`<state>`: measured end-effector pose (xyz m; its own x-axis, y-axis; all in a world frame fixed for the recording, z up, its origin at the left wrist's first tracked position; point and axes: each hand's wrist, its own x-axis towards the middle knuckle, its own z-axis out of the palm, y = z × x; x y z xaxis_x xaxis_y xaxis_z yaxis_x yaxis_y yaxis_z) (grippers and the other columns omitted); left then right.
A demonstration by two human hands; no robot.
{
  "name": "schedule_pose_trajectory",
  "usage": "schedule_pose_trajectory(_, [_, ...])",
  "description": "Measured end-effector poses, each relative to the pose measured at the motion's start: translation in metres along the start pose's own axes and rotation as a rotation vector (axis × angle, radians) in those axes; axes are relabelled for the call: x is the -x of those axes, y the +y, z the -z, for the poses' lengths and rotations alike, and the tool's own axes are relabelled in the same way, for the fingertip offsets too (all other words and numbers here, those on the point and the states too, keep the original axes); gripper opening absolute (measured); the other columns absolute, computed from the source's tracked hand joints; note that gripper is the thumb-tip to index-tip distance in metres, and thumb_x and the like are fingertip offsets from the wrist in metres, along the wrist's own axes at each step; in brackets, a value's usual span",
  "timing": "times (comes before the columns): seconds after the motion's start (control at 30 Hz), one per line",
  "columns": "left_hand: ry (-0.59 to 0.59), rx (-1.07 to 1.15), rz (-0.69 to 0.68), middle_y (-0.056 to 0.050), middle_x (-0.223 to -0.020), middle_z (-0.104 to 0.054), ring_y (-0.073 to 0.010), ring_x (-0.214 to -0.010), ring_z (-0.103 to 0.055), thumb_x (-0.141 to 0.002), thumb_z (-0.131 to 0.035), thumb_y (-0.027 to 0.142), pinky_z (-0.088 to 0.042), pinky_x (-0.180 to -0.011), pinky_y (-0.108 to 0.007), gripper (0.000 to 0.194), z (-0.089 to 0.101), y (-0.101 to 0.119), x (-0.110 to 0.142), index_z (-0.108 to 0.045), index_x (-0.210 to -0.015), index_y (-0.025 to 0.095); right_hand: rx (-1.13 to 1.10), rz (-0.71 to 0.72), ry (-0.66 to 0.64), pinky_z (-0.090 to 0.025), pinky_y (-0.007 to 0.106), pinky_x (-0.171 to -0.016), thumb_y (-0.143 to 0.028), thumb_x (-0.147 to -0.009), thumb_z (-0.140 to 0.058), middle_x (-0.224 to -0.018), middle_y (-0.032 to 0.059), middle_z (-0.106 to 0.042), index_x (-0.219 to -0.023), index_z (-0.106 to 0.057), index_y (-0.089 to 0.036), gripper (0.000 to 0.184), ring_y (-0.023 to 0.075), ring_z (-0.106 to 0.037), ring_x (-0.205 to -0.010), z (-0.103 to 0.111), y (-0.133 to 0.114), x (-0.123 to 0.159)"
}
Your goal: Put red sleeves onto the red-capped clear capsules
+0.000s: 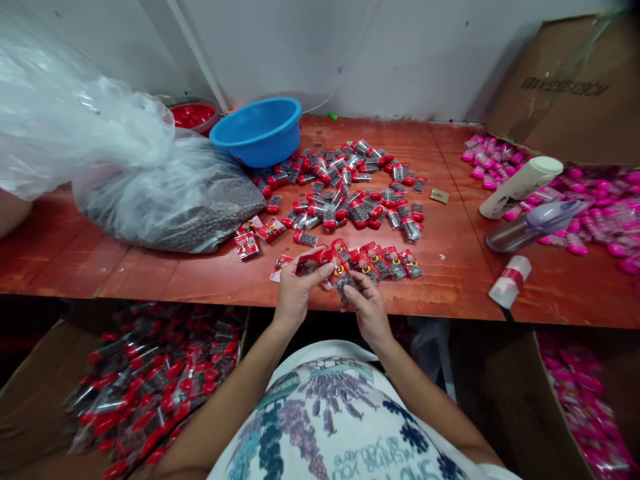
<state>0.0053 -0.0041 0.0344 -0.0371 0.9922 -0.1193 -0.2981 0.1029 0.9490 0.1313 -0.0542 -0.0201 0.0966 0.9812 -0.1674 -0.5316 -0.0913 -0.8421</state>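
Note:
Near the table's front edge, my left hand [296, 285] and my right hand [369, 303] are both closed on a small packet [341, 272] with a red printed top and dark contents in its clear lower part. My left thumb lies over the red top, while my right fingers pinch the lower end. Another red piece shows in my left fingers, but I cannot make out its kind. Just beyond my right hand lies a row of similar red packets [394, 263]. Folded red printed cards [271, 229] rest to the left. Farther back is a loose spread of red-capped clear containers [329, 217].
A blue basin [256, 133] and a plastic bag of small dark pieces [170, 207] stand back left. To the right are a pale cylinder [521, 188], a purple-topped bottle [535, 225], pink containers [600, 210] and a cardboard box [560, 93]. Filled boxes sit below the table.

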Motion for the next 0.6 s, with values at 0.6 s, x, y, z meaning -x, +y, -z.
schedule_pose_trajectory(0.6, [0.029, 0.037, 0.021, -0.003, -0.091, -0.071, -0.0179, -0.081, -0.067, -0.056, -0.083, 0.018, -0.051, -0.081, -0.033, 0.048, -0.005, -0.008, 0.015, -0.062, -0.099, 0.017, 0.132, 0.102, 0.029, -0.053, 0.026, -0.069, -0.026, -0.075, -0.072, -0.093, -0.0009, -0.064, -0.111, -0.055, -0.026, 0.039, 0.0129, -0.062, -0.079, -0.008, -0.001, 0.003])
